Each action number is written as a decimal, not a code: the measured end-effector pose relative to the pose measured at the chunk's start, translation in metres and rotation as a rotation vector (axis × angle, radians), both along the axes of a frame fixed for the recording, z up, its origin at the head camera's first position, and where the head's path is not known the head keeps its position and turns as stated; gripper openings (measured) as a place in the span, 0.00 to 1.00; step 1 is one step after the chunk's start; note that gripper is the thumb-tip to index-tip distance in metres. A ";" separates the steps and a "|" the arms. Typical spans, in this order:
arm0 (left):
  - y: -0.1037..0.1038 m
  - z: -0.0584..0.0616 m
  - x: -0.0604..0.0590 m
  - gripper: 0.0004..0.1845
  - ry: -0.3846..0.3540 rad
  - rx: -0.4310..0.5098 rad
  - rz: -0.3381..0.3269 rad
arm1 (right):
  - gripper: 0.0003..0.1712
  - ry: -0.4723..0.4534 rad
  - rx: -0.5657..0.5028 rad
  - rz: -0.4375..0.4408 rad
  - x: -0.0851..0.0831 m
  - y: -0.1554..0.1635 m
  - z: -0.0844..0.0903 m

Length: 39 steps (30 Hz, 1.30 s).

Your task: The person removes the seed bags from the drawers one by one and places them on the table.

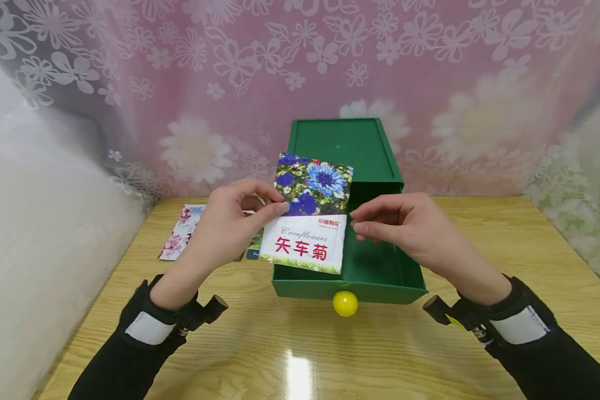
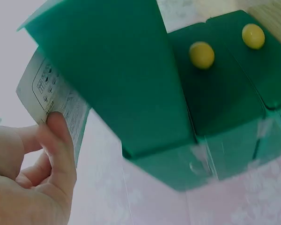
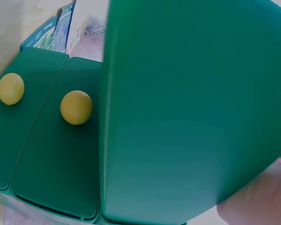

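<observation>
Fingers of left hand (image 1: 225, 222) pinch seed packet (image 1: 310, 222) over open drawer (image 1: 380, 272); right hand (image 1: 405, 228) loose.

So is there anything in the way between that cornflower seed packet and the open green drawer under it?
Nothing visible. The left hand pinches the seed packet right above the open drawer, whose visible inside shows bare green. The right hand hovers beside the packet, not beneath it.
</observation>
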<state>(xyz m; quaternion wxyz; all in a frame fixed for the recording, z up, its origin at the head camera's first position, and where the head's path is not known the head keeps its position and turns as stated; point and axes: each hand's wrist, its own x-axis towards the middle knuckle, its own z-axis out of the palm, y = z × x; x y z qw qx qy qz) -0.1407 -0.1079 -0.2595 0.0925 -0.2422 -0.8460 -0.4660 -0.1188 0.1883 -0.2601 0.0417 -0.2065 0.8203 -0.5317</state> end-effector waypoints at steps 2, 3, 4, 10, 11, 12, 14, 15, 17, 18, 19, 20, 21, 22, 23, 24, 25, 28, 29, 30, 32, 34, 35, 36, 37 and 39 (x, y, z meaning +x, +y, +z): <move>-0.010 0.000 -0.001 0.04 -0.001 0.031 0.009 | 0.10 0.022 0.014 0.000 0.001 0.000 -0.001; -0.016 0.001 -0.002 0.04 0.007 0.039 0.018 | 0.09 0.030 0.023 -0.003 0.001 0.000 -0.001; -0.023 0.001 -0.003 0.05 0.017 0.045 0.033 | 0.09 0.039 0.033 -0.005 0.002 0.000 -0.001; -0.075 0.007 -0.012 0.07 0.132 -0.012 0.220 | 0.06 0.071 0.043 -0.003 0.002 -0.001 -0.004; -0.085 0.006 -0.015 0.08 0.151 -0.034 0.257 | 0.06 0.075 0.041 -0.002 0.002 -0.001 -0.004; -0.095 0.006 -0.019 0.08 0.169 -0.062 0.292 | 0.06 0.080 0.040 -0.002 0.002 -0.001 -0.004; -0.115 0.001 -0.028 0.10 0.177 -0.126 0.360 | 0.06 0.086 0.037 -0.004 0.002 -0.002 -0.005; -0.125 -0.002 -0.032 0.11 0.171 -0.159 0.390 | 0.06 0.090 0.037 -0.007 0.002 -0.002 -0.005; -0.143 -0.010 -0.041 0.14 0.128 -0.225 0.445 | 0.06 0.096 0.036 -0.012 0.003 -0.002 -0.005; -0.152 -0.015 -0.046 0.15 0.099 -0.255 0.469 | 0.06 0.102 0.038 -0.014 0.003 -0.002 -0.005; -0.161 -0.020 -0.050 0.17 0.062 -0.280 0.490 | 0.06 0.107 0.039 -0.014 0.003 -0.002 -0.005; -0.169 -0.026 -0.055 0.17 0.031 -0.299 0.509 | 0.06 0.111 0.042 -0.015 0.003 -0.002 -0.006; -0.177 -0.033 -0.059 0.18 0.002 -0.316 0.529 | 0.05 0.117 0.046 -0.015 0.003 -0.002 -0.006; -0.185 -0.040 -0.064 0.19 -0.032 -0.331 0.548 | 0.05 0.120 0.047 -0.014 0.003 -0.002 -0.006; -0.192 -0.047 -0.069 0.19 -0.062 -0.347 0.563 | 0.05 0.123 0.048 -0.013 0.003 -0.002 -0.006; -0.199 -0.055 -0.074 0.20 -0.093 -0.359 0.570 | 0.05 0.125 0.050 -0.013 0.003 -0.003 -0.006; -0.205 -0.062 -0.079 0.20 -0.126 -0.371 0.577 | 0.05 0.126 0.049 -0.013 0.003 -0.003 -0.006; -0.220 -0.083 -0.092 0.22 -0.218 -0.386 0.587 | 0.05 0.136 0.048 -0.014 0.002 -0.003 -0.007; -0.224 -0.089 -0.095 0.22 -0.248 -0.385 0.588 | 0.05 0.140 0.049 -0.015 0.002 -0.004 -0.007; -0.229 -0.094 -0.097 0.23 -0.271 -0.384 0.592 | 0.05 0.144 0.052 -0.016 0.002 -0.004 -0.007; -0.236 -0.105 -0.102 0.24 -0.301 -0.387 0.606 | 0.05 0.152 0.064 -0.018 0.002 -0.004 -0.007; -0.242 -0.115 -0.106 0.24 -0.313 -0.401 0.620 | 0.05 0.155 0.073 -0.022 0.002 -0.004 -0.008; -0.244 -0.119 -0.107 0.23 -0.311 -0.419 0.628 | 0.05 0.154 0.077 -0.024 0.002 -0.004 -0.008; -0.246 -0.123 -0.109 0.23 -0.302 -0.448 0.635 | 0.05 0.151 0.079 -0.024 0.002 -0.004 -0.008; -0.247 -0.128 -0.110 0.22 -0.300 -0.473 0.642 | 0.05 0.149 0.081 -0.024 0.002 -0.004 -0.008; -0.248 -0.134 -0.112 0.21 -0.301 -0.523 0.644 | 0.06 0.143 0.076 -0.024 0.003 -0.003 -0.008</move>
